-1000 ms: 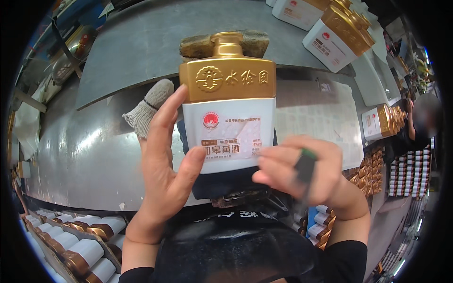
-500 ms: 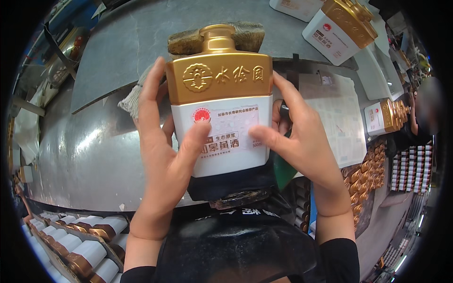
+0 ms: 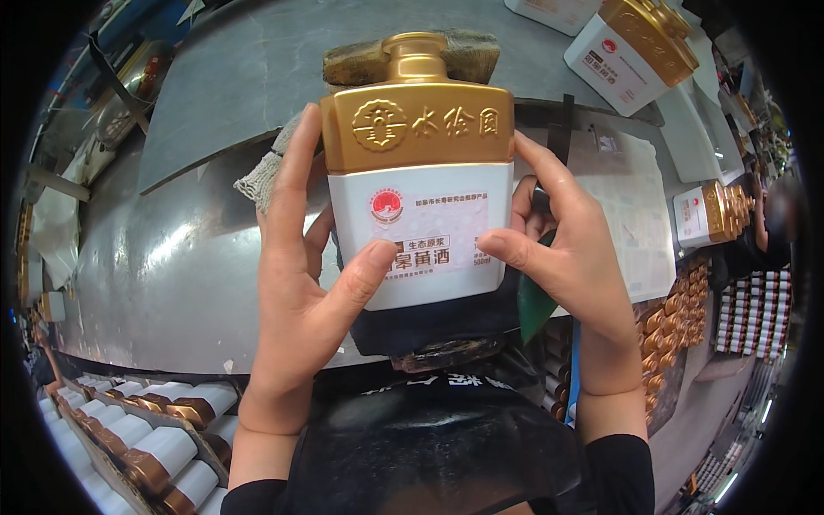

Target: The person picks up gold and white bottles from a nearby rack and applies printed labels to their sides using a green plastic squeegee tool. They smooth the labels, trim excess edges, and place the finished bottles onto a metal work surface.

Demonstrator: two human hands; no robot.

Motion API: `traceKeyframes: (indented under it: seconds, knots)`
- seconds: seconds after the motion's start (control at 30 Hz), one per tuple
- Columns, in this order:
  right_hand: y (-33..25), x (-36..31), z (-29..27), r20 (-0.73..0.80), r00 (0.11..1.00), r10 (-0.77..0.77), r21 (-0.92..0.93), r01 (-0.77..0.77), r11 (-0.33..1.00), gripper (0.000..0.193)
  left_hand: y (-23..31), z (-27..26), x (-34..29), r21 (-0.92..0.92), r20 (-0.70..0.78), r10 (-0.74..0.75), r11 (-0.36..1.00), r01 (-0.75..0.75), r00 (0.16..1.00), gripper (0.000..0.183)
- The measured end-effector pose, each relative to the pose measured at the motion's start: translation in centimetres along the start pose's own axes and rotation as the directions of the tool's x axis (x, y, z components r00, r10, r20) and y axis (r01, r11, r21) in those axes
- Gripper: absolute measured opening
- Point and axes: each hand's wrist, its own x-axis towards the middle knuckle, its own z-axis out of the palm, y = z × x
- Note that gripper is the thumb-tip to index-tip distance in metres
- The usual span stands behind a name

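A flat-sided bottle (image 3: pixel 429 202), gold at its shoulder and neck and white below, stands upright between my hands. On its white front lies a thin, slightly rippled label (image 3: pixel 438 227) with a red round emblem. My left hand (image 3: pixel 305 292) grips the left side, its thumb on the label's lower left. From the other side my right hand (image 3: pixel 571 249) grips the bottle, thumb tip at the label's right edge. Below the right palm a green flat piece (image 3: pixel 536 311) sticks out; whether that hand holds it is hidden. A dark band (image 3: pixel 541 200) shows by the right fingers.
Behind the bottle's neck lies a worn wooden block (image 3: pixel 348 67). A whitish knit cloth (image 3: pixel 260 176) is by my left fingers. Finished-looking bottles (image 3: pixel 631 60) stand at the far right, near a pale paper sheet (image 3: pixel 639 219). Crated bottles (image 3: pixel 172 451) fill the lower left.
The bottle sits slightly higher and further right in view, along with a small shift of the whole scene. Both thumbs have slid a little lower on the label, the left one most.
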Motion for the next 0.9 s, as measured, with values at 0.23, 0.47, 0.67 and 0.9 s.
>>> traceKeyframes:
  seconds: [0.23, 0.47, 0.67, 0.9]
  knots:
    - [1.6, -0.4, -0.2, -0.100, 0.995, -0.024, 0.125, 0.037, 0.991, 0.055, -0.9, -1.5, -1.9, 0.305, 0.154, 0.102, 0.941, -0.146, 0.983, 0.107]
    - [1.2, -1.0, 0.2, -0.070, 0.997, -0.036, 0.162, 0.047, 0.986, 0.057, -2.2, -0.5, -3.2, 0.398, 0.109, 0.013, 0.916, -0.055, 0.994, 0.119]
    - [0.8, -1.0, 0.4, -0.055, 0.998, -0.019, 0.023, 0.020, 1.000, 0.071, -2.1, -0.3, -2.4, -0.093, 0.052, 0.025, 0.995, -0.020, 0.998, 0.094]
    - [0.8, -0.7, 0.9, -0.042, 0.999, -0.033, -0.103, 0.028, 0.994, 0.079, -1.6, 0.5, -1.3, 0.006, 0.016, 0.068, 0.998, -0.068, 0.998, 0.081]
